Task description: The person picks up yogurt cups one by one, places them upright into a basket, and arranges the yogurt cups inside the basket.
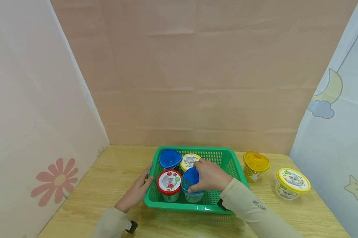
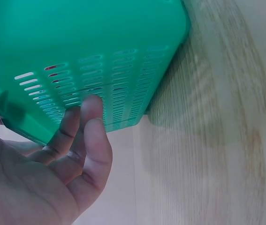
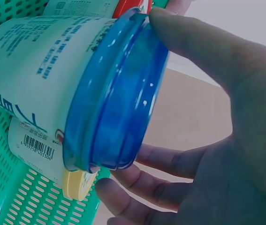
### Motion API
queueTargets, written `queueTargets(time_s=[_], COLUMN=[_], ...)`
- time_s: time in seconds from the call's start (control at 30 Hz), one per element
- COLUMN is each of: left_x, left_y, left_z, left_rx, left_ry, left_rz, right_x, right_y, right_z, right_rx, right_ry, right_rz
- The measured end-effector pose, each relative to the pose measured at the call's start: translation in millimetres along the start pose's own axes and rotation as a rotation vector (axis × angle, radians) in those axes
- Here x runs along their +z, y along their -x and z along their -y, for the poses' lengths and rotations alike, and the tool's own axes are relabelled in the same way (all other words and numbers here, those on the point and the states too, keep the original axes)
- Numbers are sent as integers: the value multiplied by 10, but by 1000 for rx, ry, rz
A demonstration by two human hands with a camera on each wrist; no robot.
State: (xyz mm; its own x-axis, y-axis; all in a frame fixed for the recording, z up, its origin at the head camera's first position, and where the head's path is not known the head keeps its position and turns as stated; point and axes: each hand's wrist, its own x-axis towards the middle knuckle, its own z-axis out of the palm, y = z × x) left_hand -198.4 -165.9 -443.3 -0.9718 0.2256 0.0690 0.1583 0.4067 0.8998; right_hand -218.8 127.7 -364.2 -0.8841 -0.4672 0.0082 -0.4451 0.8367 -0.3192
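My right hand [image 1: 210, 175] pinches a cup with a clear blue lid [image 1: 191, 178] between thumb and fingers, inside the front half of a green plastic basket [image 1: 196, 207]. In the right wrist view, the thumb and fingers lie across the lid's rim [image 3: 118, 89] from opposite sides. My left hand [image 1: 135, 191] rests at the basket's left wall, its loosely bent fingers [image 2: 93, 136] against the slotted outer side. Next to the held cup stands a red-lidded tub [image 1: 169, 181] with strawberries on its lid. Behind are another blue-lidded cup [image 1: 170, 158] and a yellow-rimmed tub [image 1: 189, 161], partly covered by the right hand.
Right of the basket on the wooden table [image 1: 107, 172] stand a cup with an orange-yellow lid [image 1: 256, 162] and a yellow-rimmed tub [image 1: 293, 181]. A brown backdrop [image 1: 179, 82] rises behind, with patterned cloth walls on both sides.
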Motion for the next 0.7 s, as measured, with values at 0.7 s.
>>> queueTargets(time_s=[0.7], left_x=[5], left_y=[-9], left_z=[-1], left_rx=[-2], left_ry=[-13], left_rz=[-1], right_x=[-14], right_y=[-9], right_z=[-32], right_rx=[47], right_ry=[-32], right_rz=[28])
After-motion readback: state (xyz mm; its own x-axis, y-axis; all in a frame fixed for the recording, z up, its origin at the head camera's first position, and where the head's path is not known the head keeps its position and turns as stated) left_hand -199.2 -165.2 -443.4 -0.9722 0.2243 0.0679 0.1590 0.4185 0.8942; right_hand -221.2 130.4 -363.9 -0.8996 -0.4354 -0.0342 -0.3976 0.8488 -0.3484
